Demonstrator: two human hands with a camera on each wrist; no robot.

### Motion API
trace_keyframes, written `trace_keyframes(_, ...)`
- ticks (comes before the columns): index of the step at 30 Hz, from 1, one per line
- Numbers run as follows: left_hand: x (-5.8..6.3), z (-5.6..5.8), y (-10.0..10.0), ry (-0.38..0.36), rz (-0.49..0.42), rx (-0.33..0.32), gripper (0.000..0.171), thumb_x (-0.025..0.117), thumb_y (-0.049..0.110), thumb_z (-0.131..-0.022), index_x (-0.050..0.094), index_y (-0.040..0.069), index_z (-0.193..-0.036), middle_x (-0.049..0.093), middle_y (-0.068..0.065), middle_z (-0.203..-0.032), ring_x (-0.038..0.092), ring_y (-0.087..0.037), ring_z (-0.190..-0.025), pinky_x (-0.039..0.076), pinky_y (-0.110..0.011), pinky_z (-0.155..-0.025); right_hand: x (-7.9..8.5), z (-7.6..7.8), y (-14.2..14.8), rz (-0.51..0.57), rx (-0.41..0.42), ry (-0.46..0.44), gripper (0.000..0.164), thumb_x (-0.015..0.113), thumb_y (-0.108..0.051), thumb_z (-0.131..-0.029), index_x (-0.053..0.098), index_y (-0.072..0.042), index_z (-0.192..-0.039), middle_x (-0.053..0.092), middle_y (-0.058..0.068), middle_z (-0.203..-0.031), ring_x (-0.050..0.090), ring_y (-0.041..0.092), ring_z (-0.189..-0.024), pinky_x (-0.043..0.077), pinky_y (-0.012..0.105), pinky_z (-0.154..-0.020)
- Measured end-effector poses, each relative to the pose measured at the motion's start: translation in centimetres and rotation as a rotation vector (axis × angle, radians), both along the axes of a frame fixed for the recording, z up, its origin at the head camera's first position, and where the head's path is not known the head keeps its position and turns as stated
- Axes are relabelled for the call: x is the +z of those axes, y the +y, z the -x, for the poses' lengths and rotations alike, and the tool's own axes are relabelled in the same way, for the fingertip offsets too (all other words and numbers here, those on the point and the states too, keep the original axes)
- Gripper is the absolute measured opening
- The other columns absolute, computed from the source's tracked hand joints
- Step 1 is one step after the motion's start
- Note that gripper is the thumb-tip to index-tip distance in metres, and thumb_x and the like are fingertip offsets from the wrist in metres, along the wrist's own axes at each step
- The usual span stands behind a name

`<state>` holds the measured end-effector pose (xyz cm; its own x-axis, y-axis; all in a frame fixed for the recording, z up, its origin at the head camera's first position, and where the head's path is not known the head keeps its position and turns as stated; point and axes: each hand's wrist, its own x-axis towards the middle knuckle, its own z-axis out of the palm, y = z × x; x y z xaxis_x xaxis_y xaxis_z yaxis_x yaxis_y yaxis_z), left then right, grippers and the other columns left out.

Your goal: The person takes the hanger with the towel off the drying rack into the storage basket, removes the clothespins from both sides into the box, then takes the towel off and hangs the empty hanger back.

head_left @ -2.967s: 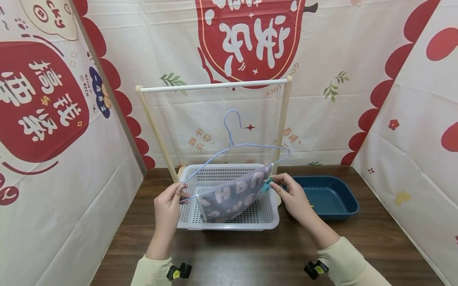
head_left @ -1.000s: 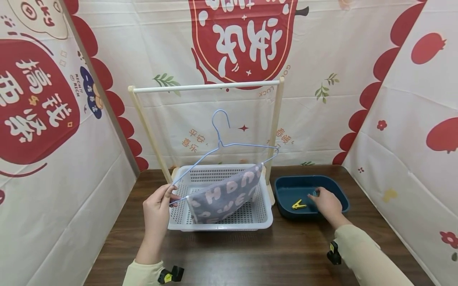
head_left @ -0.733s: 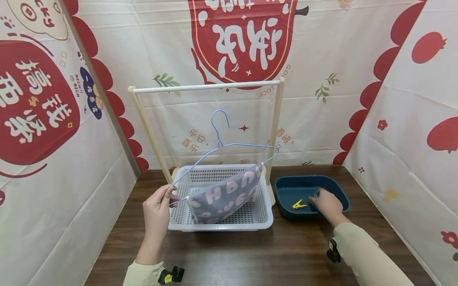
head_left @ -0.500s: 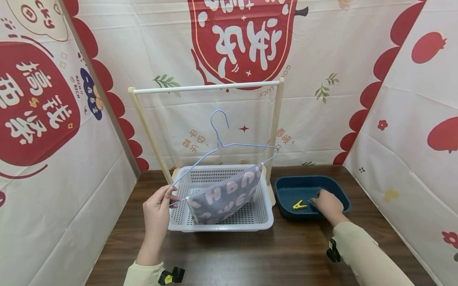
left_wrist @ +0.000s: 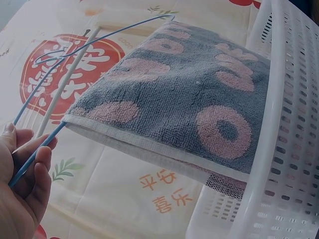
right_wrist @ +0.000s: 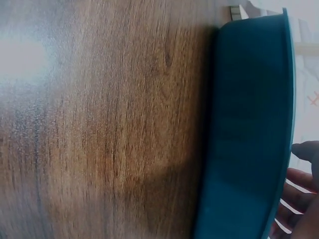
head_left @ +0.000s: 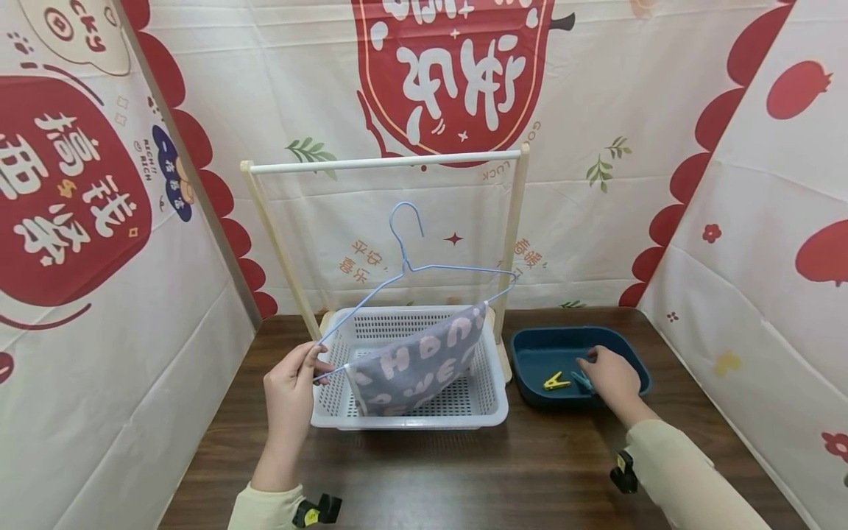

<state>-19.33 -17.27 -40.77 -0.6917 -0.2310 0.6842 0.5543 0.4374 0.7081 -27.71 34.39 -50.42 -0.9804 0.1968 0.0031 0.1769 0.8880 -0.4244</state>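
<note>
My left hand [head_left: 291, 383] grips the left corner of a blue wire hanger [head_left: 405, 269], its hook pointing up. Over the hanger's lower bar hangs a grey-blue towel [head_left: 417, 368] with pink letters, slanting up to the right above a white basket [head_left: 407, 422]. In the left wrist view the towel [left_wrist: 164, 94] shows its white hem close to my fingers. My right hand [head_left: 612, 375] is over the dark blue tray [head_left: 530, 338], fingers loosely bent with nothing seen between them. A teal clip [head_left: 583, 380] lies in the tray just below the fingertips, beside a yellow clip [head_left: 556, 380].
Behind the basket stands a drying rack with a white top rod [head_left: 384, 162] and pale wooden posts [head_left: 513, 228]. Everything stands on a dark wooden table [head_left: 424, 471]. Printed cloth walls [head_left: 570, 243] close off the back and both sides.
My right hand has gone from the towel's right end to the tray, carrying the teal clip, and has let it go there. My left hand keeps its hold on the hanger.
</note>
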Motion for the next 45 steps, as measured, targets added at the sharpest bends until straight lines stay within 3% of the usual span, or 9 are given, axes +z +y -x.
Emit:
trace_keyframes(12, 0.2, 0.0, -0.4, -0.006, -0.008, 0.008, 0.013, 0.06, 0.006, -0.096, 0.07, -0.001, -0.091, 0.068, -0.005, -0.065, 0.064, -0.018, -0.054, 0.05, -0.018, -0.051, 0.8, -1.5, -1.3, 0.025, 0.063, 0.185, 0.042, 0.06, -0.035, -0.097, 0.062, 0.003, -0.114, 0.067, 0.022, -0.103, 0.062, 0.032, -0.085, 0.049, 0.045, -0.067)
trace_keyframes(30, 0.6, -0.1, 0.0, 0.004, -0.01, 0.023, 0.014, 0.06, 0.005, -0.096, 0.069, -0.003, -0.091, 0.068, -0.008, -0.065, 0.064, -0.02, -0.052, 0.05, -0.017, -0.051, 3.8, -3.5, -7.0, 0.02, 0.17, 0.598, 0.028, 0.071, -0.022, -0.091, 0.068, 0.0, -0.109, 0.068, 0.02, -0.104, 0.054, 0.038, -0.101, 0.04, 0.058, -0.088)
trace_keyframes(38, 0.6, -0.2, 0.2, 0.006, -0.006, 0.032, 0.012, 0.061, 0.005, -0.095, 0.07, -0.001, -0.091, 0.068, -0.007, -0.064, 0.06, -0.007, -0.052, 0.049, -0.016, -0.053, 5.0, -3.9, -9.9, 0.019, 0.292, 0.742, 0.029, 0.079, -0.018, -0.083, 0.069, -0.003, -0.106, 0.069, 0.015, -0.102, 0.056, 0.033, -0.099, 0.043, 0.055, -0.083)
trace_keyframes(45, 0.7, -0.4, 0.4, 0.019, -0.018, 0.024, 0.01, 0.061, 0.002, -0.094, 0.07, 0.0, -0.091, 0.067, -0.009, -0.064, 0.06, -0.008, -0.052, 0.049, -0.016, -0.053, 6.0, -4.1, -12.3, 0.02, 0.419, 0.847, 0.032, 0.081, -0.015, -0.078, 0.069, -0.003, -0.105, 0.07, 0.011, -0.099, 0.059, 0.03, -0.097, 0.045, 0.052, -0.082)
